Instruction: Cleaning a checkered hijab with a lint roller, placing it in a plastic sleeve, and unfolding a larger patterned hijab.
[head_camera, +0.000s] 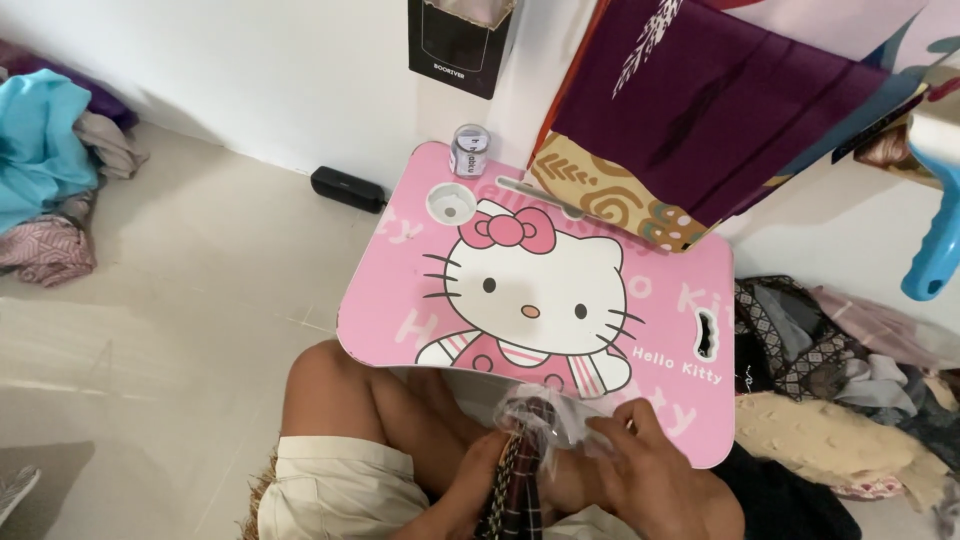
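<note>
Pink cartoon-cat lap table (400, 300), dark checked cloth (515, 495)

We saw a pink tabletop (400, 300) printed with a white cartoon cat, standing on the pale tiled floor (180, 330). A small round jar (469, 151) stood at its far edge, beside a round cup recess. On the floor lay a black box (347, 188) and piles of clothes (50, 190).

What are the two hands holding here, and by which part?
Both hands grip a clear plastic bag around a dark checked cloth: left hand low, right hand at the bag's top.
</note>
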